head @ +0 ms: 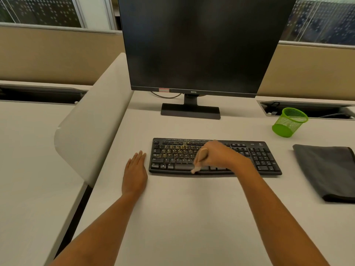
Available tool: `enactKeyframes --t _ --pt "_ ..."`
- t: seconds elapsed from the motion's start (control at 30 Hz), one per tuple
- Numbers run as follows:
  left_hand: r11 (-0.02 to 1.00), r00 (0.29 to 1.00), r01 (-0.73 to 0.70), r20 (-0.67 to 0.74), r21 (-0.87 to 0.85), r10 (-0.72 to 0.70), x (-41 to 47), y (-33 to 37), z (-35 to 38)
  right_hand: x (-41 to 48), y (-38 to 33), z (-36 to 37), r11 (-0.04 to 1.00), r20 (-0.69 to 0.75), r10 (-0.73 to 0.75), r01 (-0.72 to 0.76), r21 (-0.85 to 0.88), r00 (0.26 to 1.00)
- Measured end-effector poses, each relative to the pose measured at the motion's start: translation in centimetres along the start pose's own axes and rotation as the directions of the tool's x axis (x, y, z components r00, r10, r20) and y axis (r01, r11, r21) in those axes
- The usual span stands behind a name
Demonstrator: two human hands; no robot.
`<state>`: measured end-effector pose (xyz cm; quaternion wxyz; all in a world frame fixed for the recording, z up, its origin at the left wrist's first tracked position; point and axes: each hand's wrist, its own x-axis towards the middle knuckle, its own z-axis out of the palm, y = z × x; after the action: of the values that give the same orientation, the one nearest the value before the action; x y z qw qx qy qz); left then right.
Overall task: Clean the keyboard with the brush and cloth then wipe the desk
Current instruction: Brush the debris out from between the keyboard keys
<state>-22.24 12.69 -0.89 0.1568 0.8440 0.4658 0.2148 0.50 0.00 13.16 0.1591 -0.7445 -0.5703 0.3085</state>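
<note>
Brush (200,157): small, light, stiff wooden handle, soft pale bristles; probably best held mid-handle. Right hand (219,154) grips it there, fingers curled round, bristles down on the spacebar row. Keyboard (269,160) black, flat, yellowish crumbs (176,150) on left keys, middle of counter (182,217). Left hand (134,171) flat, fingers straight, at keyboard's 9 o'clock. Folded grey cloth (326,169) at 3 o'clock, looks soft, limp

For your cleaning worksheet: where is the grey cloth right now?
In the head view the folded grey cloth lies on the desk at the far right, right of the keyboard and nearer the person than the green mesh cup.
</note>
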Motion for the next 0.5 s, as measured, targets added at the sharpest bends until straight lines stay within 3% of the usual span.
enactKeyframes --t 0.1,0.17,0.23,0.33,0.4,0.5 --pt "1.0 1.0 0.0 0.0 0.0 0.0 0.0 0.0 0.0 -1.5 2.0 -2.3 0.993 -0.14 0.049 -0.034 0.111 0.989" --pt "1.0 1.0 0.002 -0.001 0.002 -0.002 0.0 0.0 0.0 -2.4 3.8 -3.8 0.988 -0.234 0.138 -0.118 0.096 0.962" --pt "1.0 1.0 0.002 -0.002 -0.001 -0.002 0.0 0.1 0.0 -2.8 5.7 -4.8 0.952 -0.306 0.256 -0.295 -0.086 0.917" --pt "1.0 1.0 0.005 -0.005 -0.005 -0.005 0.0 0.1 -0.1 -3.0 6.1 -4.9 0.804 -0.351 0.352 -0.472 -0.362 0.868" --pt "1.0 1.0 0.005 -0.005 -0.003 -0.005 0.0 0.1 0.0 -2.7 5.0 -4.2 0.788 -0.32 0.338 -0.452 -0.418 0.885" --pt "1.0 1.0 0.003 -0.006 -0.002 -0.003 0.0 0.0 0.1 -1.5 2.7 -2.5 0.842 -0.254 0.232 -0.325 -0.431 0.939"
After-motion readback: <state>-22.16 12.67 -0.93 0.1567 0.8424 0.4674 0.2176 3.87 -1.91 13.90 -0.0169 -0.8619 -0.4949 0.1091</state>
